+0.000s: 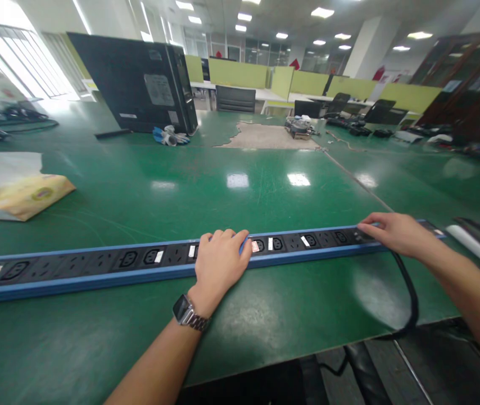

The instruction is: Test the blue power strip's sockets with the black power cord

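A long blue-and-black power strip [100,260], with many sockets and small white labels, lies across the green table. My left hand [223,256], with a metal-banded watch on its wrist, is wrapped over the strip near the middle of the view, gripping its edges. Toward the strip's right end, my right hand [392,232] has its thumb and fingers drawn together at the top face. Whatever is between those fingertips is hidden or too small to name. Below that hand a thick black cable [412,295] curves down to the table's front edge.
A yellow tissue pack [33,194] lies at the left. Farther back stand a black computer tower [139,84] and a pair of blue-and-grey gloves [170,135]. A small heap of parts [301,126] is beyond the middle. Clear plastic-wrapped items [476,242] lie at the right.
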`<state>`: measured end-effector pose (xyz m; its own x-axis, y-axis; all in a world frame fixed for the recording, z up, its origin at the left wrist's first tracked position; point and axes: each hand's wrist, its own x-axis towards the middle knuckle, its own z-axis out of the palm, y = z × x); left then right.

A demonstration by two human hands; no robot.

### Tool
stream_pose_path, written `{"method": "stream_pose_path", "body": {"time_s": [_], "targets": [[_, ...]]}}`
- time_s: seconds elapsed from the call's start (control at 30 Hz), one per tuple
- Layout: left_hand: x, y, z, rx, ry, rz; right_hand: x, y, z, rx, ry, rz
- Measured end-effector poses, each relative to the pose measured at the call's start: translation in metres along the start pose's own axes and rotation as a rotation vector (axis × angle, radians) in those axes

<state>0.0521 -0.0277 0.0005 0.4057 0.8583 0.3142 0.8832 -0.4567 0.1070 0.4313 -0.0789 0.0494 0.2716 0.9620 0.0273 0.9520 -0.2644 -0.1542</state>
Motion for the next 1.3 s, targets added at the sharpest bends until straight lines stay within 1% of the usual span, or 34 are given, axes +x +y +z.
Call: {"method": "stream_pose_path", "body": {"time_s": [0.07, 0.13, 0.23, 0.33, 0.4, 0.43, 0.53, 0.57, 0.6, 0.67, 0.73, 0.8, 0.9, 0.97, 1.03, 1.17, 1.3], "targets": [[0.0, 0.0, 0.0, 0.002, -0.008, -0.001, 0.003, -0.001, 0.004, -0.044, -0.01, -0.032], [0.0, 0.0, 0.0, 0.005, -0.017, 0.002, 0.005, -0.002, 0.01, -0.134, -0.015, -0.061], [0.0, 0.0, -0.001, 0.012, -0.012, 0.004, 0.001, -0.004, 0.021, -0.244, 0.007, -0.081], [0.001, 0.001, -0.001, 0.018, -0.007, 0.002, -0.012, -0.006, 0.025, -0.208, 0.059, -0.09], [0.001, 0.001, 0.0, 0.017, -0.01, 0.001, -0.022, -0.005, 0.017, -0.134, 0.132, -0.065], [0.001, 0.001, 0.0, 0.016, -0.011, 0.001, -0.025, -0.003, 0.009, -0.087, 0.197, -0.03], [0.001, 0.001, 0.0, 0.012, -0.007, 0.001, -0.026, 0.012, -0.022, 0.002, 0.402, 0.144], [0.001, 0.001, 0.0, 0.014, -0.003, 0.001, -0.024, 0.021, -0.032, -0.009, 0.403, 0.191], [0.001, 0.001, 0.0, 0.016, 0.002, -0.001, -0.02, 0.03, -0.039, -0.034, 0.347, 0.209], [0.0, 0.0, 0.0, 0.023, 0.009, 0.0, -0.011, 0.048, -0.045, -0.094, 0.184, 0.187], [0.0, 0.0, 0.001, 0.028, 0.018, 0.004, -0.003, 0.065, -0.042, -0.128, 0.052, 0.138], [-0.001, -0.001, 0.002, 0.028, 0.03, 0.012, 0.003, 0.078, -0.034, -0.156, -0.009, 0.133], [-0.002, -0.001, 0.003, 0.026, 0.043, 0.015, 0.006, 0.09, -0.024, -0.161, -0.024, 0.166], [-0.002, -0.001, 0.003, 0.027, 0.046, 0.013, 0.004, 0.095, -0.021, -0.131, -0.026, 0.153], [-0.001, 0.0, 0.003, 0.025, 0.043, 0.013, 0.002, 0.096, -0.02, -0.103, -0.017, 0.129], [-0.001, 0.0, 0.002, 0.021, 0.038, 0.011, 0.0, 0.096, -0.018, -0.076, 0.008, 0.16], [0.0, 0.0, 0.003, 0.024, 0.04, 0.009, 0.006, 0.096, -0.016, -0.131, -0.013, 0.1]]}}
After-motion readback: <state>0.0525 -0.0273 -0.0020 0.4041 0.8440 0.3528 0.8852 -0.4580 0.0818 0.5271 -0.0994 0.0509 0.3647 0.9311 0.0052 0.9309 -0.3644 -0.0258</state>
